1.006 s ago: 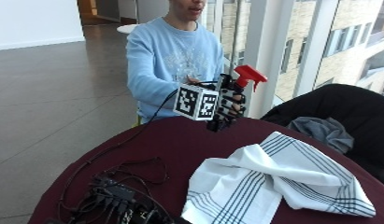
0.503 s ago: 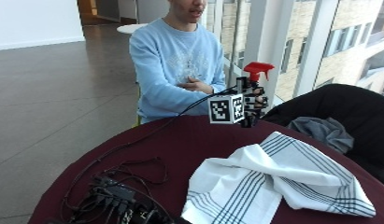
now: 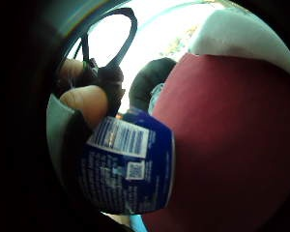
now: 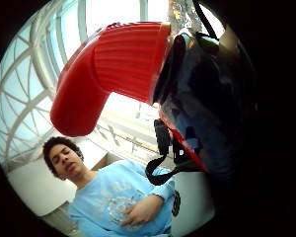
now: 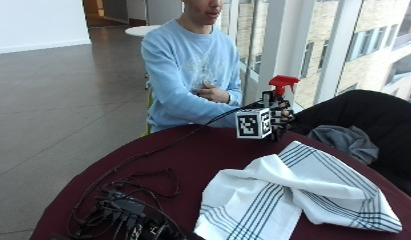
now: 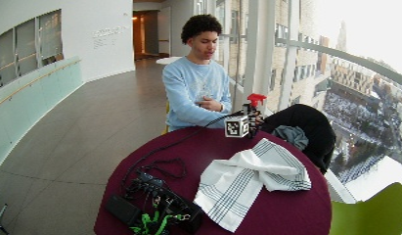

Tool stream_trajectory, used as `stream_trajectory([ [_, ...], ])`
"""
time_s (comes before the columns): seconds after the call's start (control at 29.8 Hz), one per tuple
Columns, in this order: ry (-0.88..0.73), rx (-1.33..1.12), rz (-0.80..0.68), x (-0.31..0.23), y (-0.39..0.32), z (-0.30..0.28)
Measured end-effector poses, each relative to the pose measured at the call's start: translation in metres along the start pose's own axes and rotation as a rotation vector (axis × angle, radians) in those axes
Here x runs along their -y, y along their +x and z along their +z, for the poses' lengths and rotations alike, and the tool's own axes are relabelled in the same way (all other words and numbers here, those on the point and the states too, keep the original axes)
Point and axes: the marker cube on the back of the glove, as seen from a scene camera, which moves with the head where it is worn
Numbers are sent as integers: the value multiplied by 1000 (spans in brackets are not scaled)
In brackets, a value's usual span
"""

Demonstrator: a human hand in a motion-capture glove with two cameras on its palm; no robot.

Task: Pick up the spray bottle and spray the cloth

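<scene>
Spray bottle (image 5: 279, 100): upright, gripped in the gloved right hand (image 5: 278, 119), fingers wrapped round its body, raised above the maroon table (image 5: 192, 160) just beyond the cloth (image 5: 291, 195).
Cloth: white, dark-striped, crumpled on the table.
Little-finger palm view alone shows the bottle's blue label (image 3: 130, 164); thumb palm view alone shows the red trigger head (image 4: 113, 69) close up.
</scene>
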Motion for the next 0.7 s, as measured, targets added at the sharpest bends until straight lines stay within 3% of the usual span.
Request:
stream_trajectory([
  [0.44, 0, -47, 1, -12, -2, -10],
  [0.7, 62, -320, 28, -53, -13, -60],
])
